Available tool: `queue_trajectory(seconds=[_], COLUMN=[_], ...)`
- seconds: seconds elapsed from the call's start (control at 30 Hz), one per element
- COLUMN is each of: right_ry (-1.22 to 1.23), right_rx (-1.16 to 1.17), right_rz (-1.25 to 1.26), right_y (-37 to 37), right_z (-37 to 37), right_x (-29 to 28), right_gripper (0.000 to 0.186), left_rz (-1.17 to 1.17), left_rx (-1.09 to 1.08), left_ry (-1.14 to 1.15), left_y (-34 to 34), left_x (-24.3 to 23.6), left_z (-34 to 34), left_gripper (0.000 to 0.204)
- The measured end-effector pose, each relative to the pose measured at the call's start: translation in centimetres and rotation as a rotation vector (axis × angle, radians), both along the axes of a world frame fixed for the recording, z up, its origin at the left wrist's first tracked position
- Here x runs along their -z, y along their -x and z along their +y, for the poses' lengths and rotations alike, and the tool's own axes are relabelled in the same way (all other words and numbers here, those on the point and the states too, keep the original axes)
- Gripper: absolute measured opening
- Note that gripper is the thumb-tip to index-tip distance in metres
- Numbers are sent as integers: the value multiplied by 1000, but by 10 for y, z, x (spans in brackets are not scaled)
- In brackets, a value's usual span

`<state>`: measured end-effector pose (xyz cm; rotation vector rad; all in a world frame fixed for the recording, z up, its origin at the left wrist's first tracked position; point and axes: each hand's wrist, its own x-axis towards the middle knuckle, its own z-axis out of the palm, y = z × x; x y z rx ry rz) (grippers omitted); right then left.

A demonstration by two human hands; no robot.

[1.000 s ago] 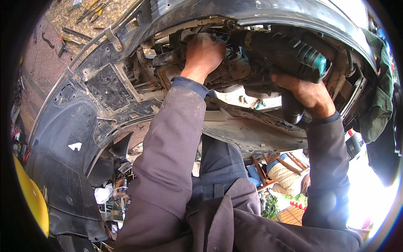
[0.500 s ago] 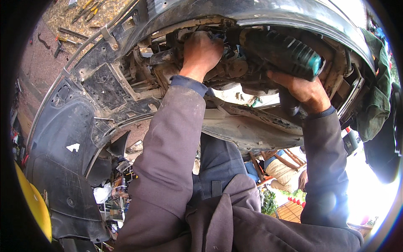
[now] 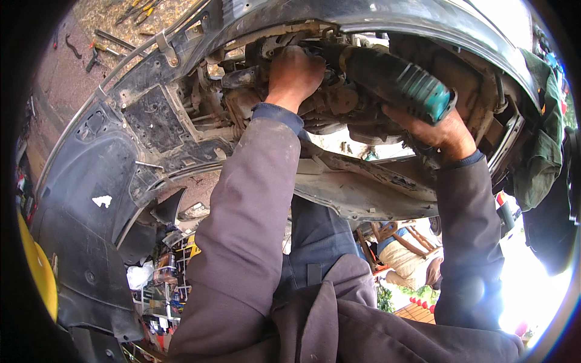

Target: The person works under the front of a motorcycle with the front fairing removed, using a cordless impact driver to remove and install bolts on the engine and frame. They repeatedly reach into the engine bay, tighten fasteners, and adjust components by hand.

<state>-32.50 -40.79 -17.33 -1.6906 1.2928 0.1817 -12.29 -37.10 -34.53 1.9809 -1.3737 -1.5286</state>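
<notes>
My right hand [image 3: 433, 128] is wrapped round the grip of a black and teal cordless impact wrench [image 3: 393, 78]. The tool lies across the opening under a car's dark body panel, nose toward the left and teal rear end toward my right wrist. My left hand [image 3: 295, 74] is closed in among the dirty mechanical parts, close to the tool's nose. Whatever its fingers hold is hidden behind the back of the hand. Beside it runs a dark cylindrical part [image 3: 240, 77], and a rounded brown metal part [image 3: 344, 100] sits below the tool.
A large black plastic liner [image 3: 85, 199] curves along the left. Pliers [image 3: 140, 11] and other hand tools lie on the ground at the upper left. A green cloth [image 3: 538, 145] hangs at the right. Below, a person [image 3: 408, 260] is near a wooden chair.
The impact wrench's rear end has swung slightly down and left, with my right hand still round it. My left hand stays in nearly the same place. The whole view has shifted a little.
</notes>
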Motion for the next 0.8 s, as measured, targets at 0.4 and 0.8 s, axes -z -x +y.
queue_trajectory(seconds=[0.4, 0.8], right_ry=[-182, -49], right_rx=[390, 125], right_rz=[-69, -210], right_y=[-9, -19], right_z=[14, 41], right_x=[-2, -48], right_gripper=[42, 37], left_rz=[-299, -359], left_rx=[-210, -92], left_ry=[244, 343], left_y=[-69, -85], left_x=[-49, -21], left_z=[62, 59], left_gripper=[41, 38])
